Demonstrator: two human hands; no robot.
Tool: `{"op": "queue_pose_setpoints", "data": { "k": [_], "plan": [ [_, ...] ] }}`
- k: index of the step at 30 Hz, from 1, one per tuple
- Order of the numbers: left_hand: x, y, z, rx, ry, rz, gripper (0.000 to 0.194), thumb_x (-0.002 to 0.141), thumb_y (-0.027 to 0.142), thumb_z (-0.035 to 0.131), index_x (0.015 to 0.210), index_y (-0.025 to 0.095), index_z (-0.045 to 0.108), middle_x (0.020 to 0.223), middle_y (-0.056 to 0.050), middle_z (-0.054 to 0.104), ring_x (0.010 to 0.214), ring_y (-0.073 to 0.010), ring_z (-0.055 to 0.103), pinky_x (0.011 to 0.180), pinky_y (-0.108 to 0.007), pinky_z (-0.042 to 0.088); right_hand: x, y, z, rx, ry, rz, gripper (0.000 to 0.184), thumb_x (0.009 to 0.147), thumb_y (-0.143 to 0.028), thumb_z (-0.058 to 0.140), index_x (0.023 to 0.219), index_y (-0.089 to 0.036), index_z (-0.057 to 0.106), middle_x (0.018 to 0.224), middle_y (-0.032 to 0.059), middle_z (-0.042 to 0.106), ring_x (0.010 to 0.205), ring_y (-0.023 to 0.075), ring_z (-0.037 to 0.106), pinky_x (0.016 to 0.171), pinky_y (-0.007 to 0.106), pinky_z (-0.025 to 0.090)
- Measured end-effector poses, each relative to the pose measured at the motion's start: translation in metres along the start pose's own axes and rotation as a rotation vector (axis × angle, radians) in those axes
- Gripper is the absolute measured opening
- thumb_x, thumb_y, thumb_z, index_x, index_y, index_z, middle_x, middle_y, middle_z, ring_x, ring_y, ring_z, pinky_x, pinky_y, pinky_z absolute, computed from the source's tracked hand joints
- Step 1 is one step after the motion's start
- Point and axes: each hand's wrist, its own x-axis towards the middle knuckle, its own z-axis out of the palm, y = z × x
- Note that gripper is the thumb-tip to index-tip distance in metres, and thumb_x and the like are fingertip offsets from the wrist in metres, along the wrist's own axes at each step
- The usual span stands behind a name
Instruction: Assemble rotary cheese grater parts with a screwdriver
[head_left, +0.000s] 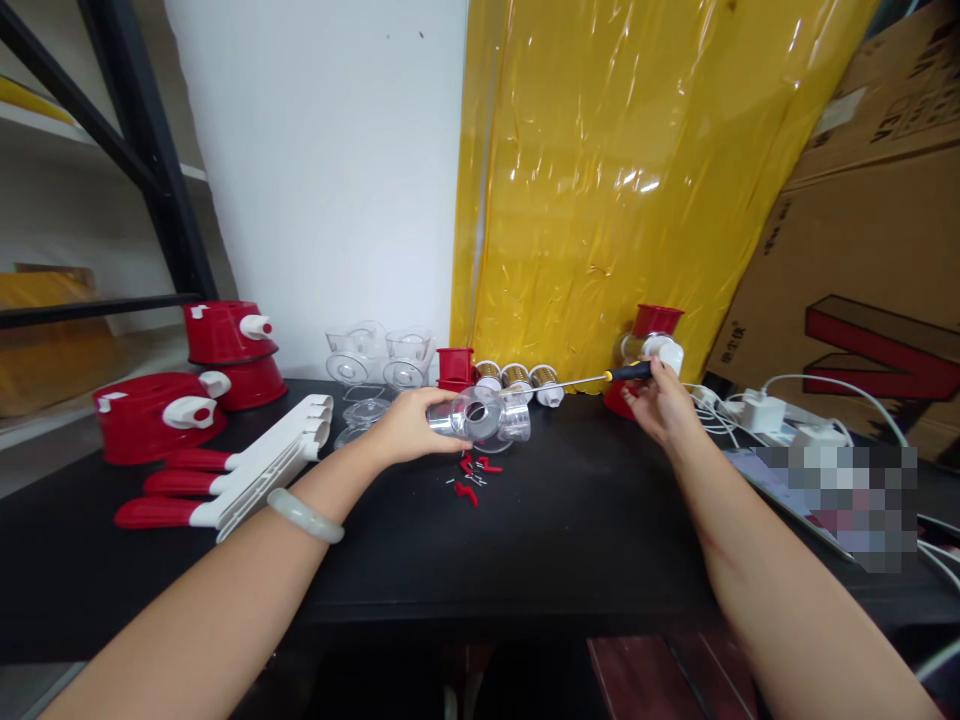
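Note:
My left hand (pixel 411 428) is wrapped round a clear plastic housing (pixel 484 415) with a round opening, held above the black table. My right hand (pixel 664 402) grips a screwdriver (pixel 630 371) with a black and yellow handle. Its long shaft points left, and the tip reaches the upper side of the housing; whether it sits on a screw I cannot tell. Below the housing lie several small red plastic parts (pixel 466 493) and thin silvery screws (pixel 474 478). Behind it stand a red square piece (pixel 455 368) and several grater drums (pixel 516 378).
Red bases (pixel 154 415) and white handles with red grips (pixel 262 465) lie at the left. More clear housings (pixel 407 355) stand by the wall. An assembled red and white unit (pixel 651 345) is behind my right hand. White chargers and cables (pixel 763 410) and a large carton (pixel 855 260) occupy the right.

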Motion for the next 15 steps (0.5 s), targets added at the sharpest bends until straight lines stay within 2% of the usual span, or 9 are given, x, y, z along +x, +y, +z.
{"op": "queue_pose_setpoints", "data": {
  "k": [4, 7, 10, 13, 15],
  "plan": [
    [-0.0002, -0.0025, 0.0006, -0.024, -0.005, -0.036, 0.064, 0.056, 0.050, 0.083, 0.111, 0.020, 0.069, 0.107, -0.007, 0.072, 0.096, -0.0249, 0.066, 0.086, -0.037, 0.051, -0.0043, -0.0054, -0.0008, 0.071, -0.052, 0.037, 0.020, 0.068, -0.019, 0.071, 0.084, -0.025, 0.059, 0.083, -0.0035, 0.065, 0.070, 0.0096, 0.062, 0.062, 0.023, 0.052],
    [-0.0001, -0.0025, 0.0007, -0.021, -0.003, -0.048, 0.065, 0.056, 0.051, 0.082, 0.111, 0.020, 0.069, 0.108, -0.007, 0.071, 0.095, -0.0249, 0.066, 0.086, -0.038, 0.051, -0.0072, -0.0077, 0.0006, 0.108, -0.038, 0.085, 0.020, 0.064, -0.014, 0.063, 0.081, -0.024, 0.059, 0.088, 0.0012, 0.068, 0.084, 0.0159, 0.065, 0.065, 0.028, 0.054],
    [0.0003, -0.0015, 0.0006, -0.009, -0.001, -0.040, 0.065, 0.056, 0.051, 0.083, 0.111, 0.020, 0.069, 0.108, -0.008, 0.071, 0.096, -0.0252, 0.066, 0.086, -0.038, 0.051, -0.0078, -0.0075, 0.0022, 0.137, -0.051, 0.079, 0.011, 0.071, -0.029, 0.060, 0.080, -0.023, 0.056, 0.088, 0.0043, 0.069, 0.088, 0.0207, 0.067, 0.065, 0.033, 0.056],
    [0.0005, 0.0001, 0.0006, 0.012, 0.005, -0.013, 0.064, 0.056, 0.050, 0.083, 0.111, 0.021, 0.069, 0.107, -0.007, 0.072, 0.097, -0.0256, 0.066, 0.086, -0.037, 0.050, -0.0042, -0.0042, 0.0028, 0.091, -0.038, 0.037, 0.035, 0.078, -0.057, 0.056, 0.078, -0.023, 0.052, 0.086, 0.0058, 0.069, 0.085, 0.0215, 0.068, 0.064, 0.035, 0.057],
    [0.0004, 0.0012, 0.0006, 0.023, 0.011, 0.000, 0.063, 0.055, 0.049, 0.083, 0.110, 0.021, 0.070, 0.106, -0.007, 0.072, 0.096, -0.0255, 0.066, 0.085, -0.037, 0.051, -0.0004, -0.0001, 0.0021, 0.027, 0.004, -0.022, 0.045, 0.074, -0.068, 0.059, 0.078, -0.023, 0.049, 0.078, 0.0042, 0.068, 0.079, 0.0204, 0.069, 0.061, 0.033, 0.057]
  ]
}}
